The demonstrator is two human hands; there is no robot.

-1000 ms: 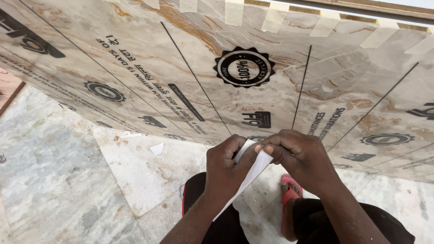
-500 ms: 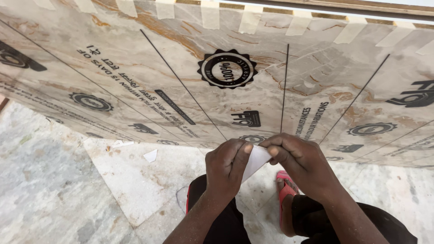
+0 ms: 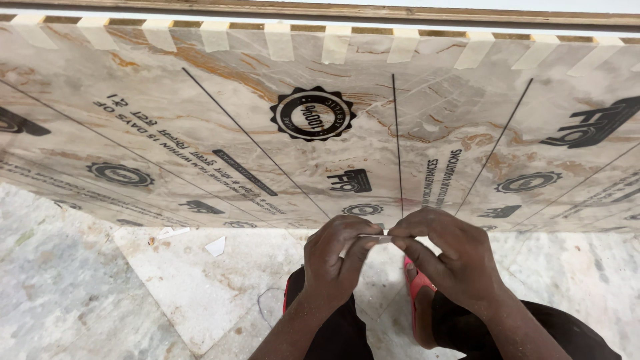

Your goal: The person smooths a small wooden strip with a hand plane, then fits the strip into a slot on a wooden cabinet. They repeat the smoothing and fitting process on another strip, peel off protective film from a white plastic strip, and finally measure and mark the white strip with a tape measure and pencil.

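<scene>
Both hands are pinching a small white paper strip [image 3: 375, 236] between them: left hand [image 3: 337, 257] gripping its left end, right hand [image 3: 448, 257] its right. Strip is hovering just before the marble-patterned film-covered panel [image 3: 200, 120], above the floor [image 3: 80, 300].

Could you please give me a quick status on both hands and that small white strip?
Left hand and right hand both pinching small white strip between fingertips. Strip held edge-on, in front of marble-patterned panel. Nothing in the way.
</scene>
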